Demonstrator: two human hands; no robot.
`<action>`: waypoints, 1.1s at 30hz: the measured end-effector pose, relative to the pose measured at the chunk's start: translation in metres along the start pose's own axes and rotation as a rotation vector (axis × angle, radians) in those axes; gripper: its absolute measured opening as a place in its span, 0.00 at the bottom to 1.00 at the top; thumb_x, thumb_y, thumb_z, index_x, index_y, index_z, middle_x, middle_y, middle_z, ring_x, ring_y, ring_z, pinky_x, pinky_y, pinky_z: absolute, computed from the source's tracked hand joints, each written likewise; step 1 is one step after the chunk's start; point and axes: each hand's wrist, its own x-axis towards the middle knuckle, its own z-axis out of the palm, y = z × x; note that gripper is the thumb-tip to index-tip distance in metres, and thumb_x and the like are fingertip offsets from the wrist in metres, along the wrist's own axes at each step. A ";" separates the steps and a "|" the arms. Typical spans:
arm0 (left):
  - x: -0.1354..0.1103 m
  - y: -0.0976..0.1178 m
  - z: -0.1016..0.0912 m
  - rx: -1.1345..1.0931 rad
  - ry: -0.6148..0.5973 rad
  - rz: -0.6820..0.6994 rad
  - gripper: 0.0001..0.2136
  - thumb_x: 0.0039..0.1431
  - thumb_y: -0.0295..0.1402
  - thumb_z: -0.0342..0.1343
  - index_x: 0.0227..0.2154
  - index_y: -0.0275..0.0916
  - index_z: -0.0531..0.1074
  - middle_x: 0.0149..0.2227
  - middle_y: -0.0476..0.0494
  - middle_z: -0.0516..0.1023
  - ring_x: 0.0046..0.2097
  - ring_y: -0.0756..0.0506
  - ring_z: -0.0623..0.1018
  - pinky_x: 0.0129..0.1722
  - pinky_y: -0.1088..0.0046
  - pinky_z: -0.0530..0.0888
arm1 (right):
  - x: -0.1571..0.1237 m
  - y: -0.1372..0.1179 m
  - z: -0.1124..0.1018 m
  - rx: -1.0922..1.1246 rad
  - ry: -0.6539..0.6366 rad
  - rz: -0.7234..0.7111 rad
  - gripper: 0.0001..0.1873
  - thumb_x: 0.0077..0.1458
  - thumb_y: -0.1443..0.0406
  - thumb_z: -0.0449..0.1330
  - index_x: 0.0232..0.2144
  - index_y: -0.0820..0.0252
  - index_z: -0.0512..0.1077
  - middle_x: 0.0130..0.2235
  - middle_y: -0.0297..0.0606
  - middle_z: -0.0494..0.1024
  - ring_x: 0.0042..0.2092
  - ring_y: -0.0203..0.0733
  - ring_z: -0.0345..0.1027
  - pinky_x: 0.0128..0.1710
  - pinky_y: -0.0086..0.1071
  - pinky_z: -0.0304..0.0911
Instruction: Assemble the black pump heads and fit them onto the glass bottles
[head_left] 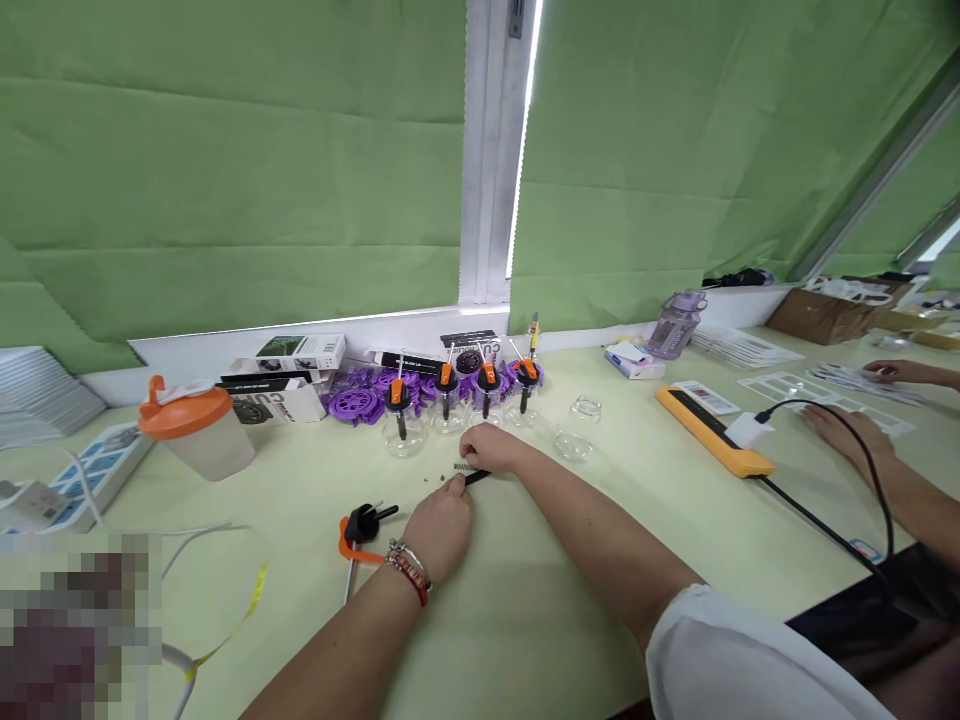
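My left hand (442, 525), with bracelets at its wrist, rests on the table with its fingers closed on the end of a thin black rod (478, 477). My right hand (486, 447) is curled just beyond it, fingertips down beside a small metal spring (462, 466). Whether those fingertips grip anything is hidden. Tiny metal parts (442, 478) lie left of the spring. Left of my left hand lies a black crank head (364, 522) with an orange arm and a metal rod. Behind my hands stand several glass jars (405, 440) with black-and-orange crank tops.
Purple plastic wheels (354, 402) and printed boxes (281, 400) line the back. Two glass pieces (574, 445) sit right of the jars. An orange-lidded cup (199, 430) is left; an orange power strip (712, 435) is right. Another person's hands (847, 432) work at far right.
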 end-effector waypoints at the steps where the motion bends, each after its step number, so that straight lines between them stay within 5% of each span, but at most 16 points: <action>1: 0.000 -0.001 0.001 -0.002 -0.003 -0.003 0.19 0.54 0.17 0.41 0.43 0.28 0.73 0.56 0.30 0.67 0.46 0.41 0.76 0.44 0.66 0.74 | -0.004 0.001 0.000 0.022 0.007 0.007 0.10 0.43 0.76 0.57 0.28 0.64 0.76 0.31 0.39 0.79 0.33 0.37 0.69 0.32 0.25 0.59; 6: 0.001 -0.004 0.000 -0.024 -0.005 -0.024 0.19 0.52 0.17 0.41 0.42 0.30 0.74 0.56 0.30 0.67 0.42 0.44 0.77 0.41 0.69 0.75 | -0.020 -0.002 0.003 0.132 0.045 -0.023 0.12 0.50 0.73 0.55 0.37 0.64 0.74 0.34 0.36 0.78 0.33 0.33 0.68 0.32 0.22 0.60; 11: 0.003 -0.007 -0.003 -0.032 0.002 -0.025 0.21 0.52 0.16 0.40 0.45 0.29 0.73 0.58 0.31 0.66 0.47 0.42 0.76 0.43 0.68 0.74 | -0.023 -0.008 0.006 0.145 0.066 -0.100 0.11 0.48 0.73 0.57 0.35 0.62 0.75 0.32 0.35 0.77 0.32 0.33 0.66 0.32 0.24 0.58; 23: 0.005 -0.008 0.000 -0.019 0.000 -0.015 0.21 0.53 0.16 0.40 0.44 0.29 0.73 0.58 0.29 0.66 0.47 0.41 0.77 0.42 0.67 0.75 | -0.014 0.000 0.001 0.215 -0.054 -0.020 0.11 0.45 0.74 0.60 0.34 0.62 0.76 0.30 0.34 0.77 0.30 0.33 0.66 0.30 0.24 0.58; 33: 0.004 -0.009 0.000 -0.029 -0.010 -0.017 0.21 0.50 0.15 0.41 0.45 0.30 0.72 0.61 0.30 0.62 0.53 0.41 0.74 0.47 0.68 0.73 | -0.014 0.005 0.007 0.373 0.053 0.075 0.10 0.45 0.76 0.58 0.32 0.64 0.74 0.30 0.35 0.76 0.31 0.32 0.67 0.32 0.24 0.62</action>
